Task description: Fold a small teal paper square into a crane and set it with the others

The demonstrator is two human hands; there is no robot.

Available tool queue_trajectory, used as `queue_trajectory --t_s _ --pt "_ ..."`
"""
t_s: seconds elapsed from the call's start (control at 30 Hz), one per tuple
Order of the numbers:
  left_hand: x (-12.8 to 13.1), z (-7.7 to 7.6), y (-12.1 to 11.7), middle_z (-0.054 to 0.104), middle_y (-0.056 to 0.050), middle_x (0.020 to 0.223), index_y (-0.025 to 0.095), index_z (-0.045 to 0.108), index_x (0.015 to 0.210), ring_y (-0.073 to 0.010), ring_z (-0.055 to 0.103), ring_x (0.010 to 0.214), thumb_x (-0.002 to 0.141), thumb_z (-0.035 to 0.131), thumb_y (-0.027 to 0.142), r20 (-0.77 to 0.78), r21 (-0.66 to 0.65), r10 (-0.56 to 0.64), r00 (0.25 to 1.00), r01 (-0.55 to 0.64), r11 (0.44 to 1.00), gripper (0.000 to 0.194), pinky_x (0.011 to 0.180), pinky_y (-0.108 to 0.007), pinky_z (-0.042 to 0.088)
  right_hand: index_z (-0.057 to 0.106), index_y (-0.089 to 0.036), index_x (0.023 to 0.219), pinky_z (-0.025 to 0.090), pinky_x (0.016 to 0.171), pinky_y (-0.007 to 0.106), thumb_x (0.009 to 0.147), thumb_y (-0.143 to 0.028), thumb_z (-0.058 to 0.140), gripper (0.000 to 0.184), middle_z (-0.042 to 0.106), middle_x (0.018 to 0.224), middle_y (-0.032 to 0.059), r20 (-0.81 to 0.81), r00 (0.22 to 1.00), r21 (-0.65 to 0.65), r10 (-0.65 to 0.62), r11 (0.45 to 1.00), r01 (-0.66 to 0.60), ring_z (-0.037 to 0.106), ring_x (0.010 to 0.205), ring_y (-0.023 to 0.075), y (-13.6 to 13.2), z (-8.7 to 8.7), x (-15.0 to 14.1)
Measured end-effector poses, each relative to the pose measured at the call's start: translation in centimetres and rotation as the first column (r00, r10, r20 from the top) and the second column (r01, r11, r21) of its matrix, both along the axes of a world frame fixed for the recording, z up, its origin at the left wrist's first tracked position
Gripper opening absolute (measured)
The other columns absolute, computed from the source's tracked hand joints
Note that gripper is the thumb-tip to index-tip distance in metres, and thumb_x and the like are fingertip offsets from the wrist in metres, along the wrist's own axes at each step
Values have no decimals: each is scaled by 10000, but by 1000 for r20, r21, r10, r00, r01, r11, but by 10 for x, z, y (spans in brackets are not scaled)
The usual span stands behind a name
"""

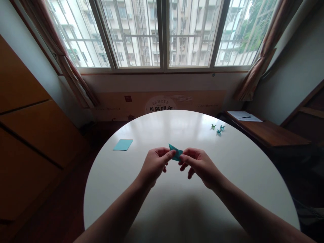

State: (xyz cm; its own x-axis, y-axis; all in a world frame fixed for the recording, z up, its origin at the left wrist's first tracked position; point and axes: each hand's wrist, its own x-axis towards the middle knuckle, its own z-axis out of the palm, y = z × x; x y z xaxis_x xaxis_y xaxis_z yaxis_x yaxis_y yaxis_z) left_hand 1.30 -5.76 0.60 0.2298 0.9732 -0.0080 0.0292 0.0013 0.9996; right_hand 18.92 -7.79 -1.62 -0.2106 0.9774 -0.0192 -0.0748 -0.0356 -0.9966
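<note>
Above the middle of a round white table [227,175], both my hands pinch a small folded piece of teal paper [175,151]. My left hand [155,164] grips its left end between thumb and fingers. My right hand [199,164] grips its right end, fingers curled. The paper's pointed corner sticks up between the two hands. A flat sheet of light teal paper [123,144] lies on the table to the left, away from both hands.
Three small folded paper figures [218,129] sit at the table's far right. A wooden side table [268,131] at the right carries a white sheet and a pen [246,117]. Wooden cabinets [30,135] stand at the left; a barred window [162,33] lies ahead.
</note>
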Motion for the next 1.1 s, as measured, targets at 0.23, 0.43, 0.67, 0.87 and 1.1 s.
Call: queue_trajectory --t_s 0.23,0.43,0.67,0.87,1.1 --pt "-3 -3 2 538 15 541 128 723 689 -87 405 478 715 776 383 -50 -13 -67 997 66 998 262 418 -195 330 665 -152 995 487 425 185 813 -504 732 401 689 874 59 -13 1000 22 -3 1000 3 672 716 172 0 -1 -1" --pt "-6 -1 3 640 -30 623 140 759 756 -117 502 542 734 785 379 -109 2 -91 990 92 996 242 427 -190 370 706 -132 925 487 430 180 819 -507 737 390 694 816 77 -17 1000 40 -7 999 8 657 719 177 0 0 0" --pt "-8 1 3 646 -43 651 138 774 803 -117 493 548 755 789 423 8 -18 -89 996 89 996 290 400 -182 383 696 -137 920 507 424 191 831 -461 742 339 689 802 62 -72 997 71 -38 997 43 646 698 168 -3 2 -3" --pt "-6 -1 2 597 -5 581 127 771 823 -87 475 490 749 807 380 82 -58 -119 990 124 991 266 382 -161 373 677 -152 980 518 377 207 848 -431 728 313 706 790 68 -102 987 255 -125 956 148 633 636 166 -6 -1 -7" --pt "-2 1 -2 581 8 516 114 757 798 -79 483 447 751 805 355 112 -26 -61 992 64 998 250 378 -155 383 673 -186 1037 529 387 195 822 -385 777 311 722 851 69 -86 986 302 -145 939 165 702 718 206 -8 -5 -11"
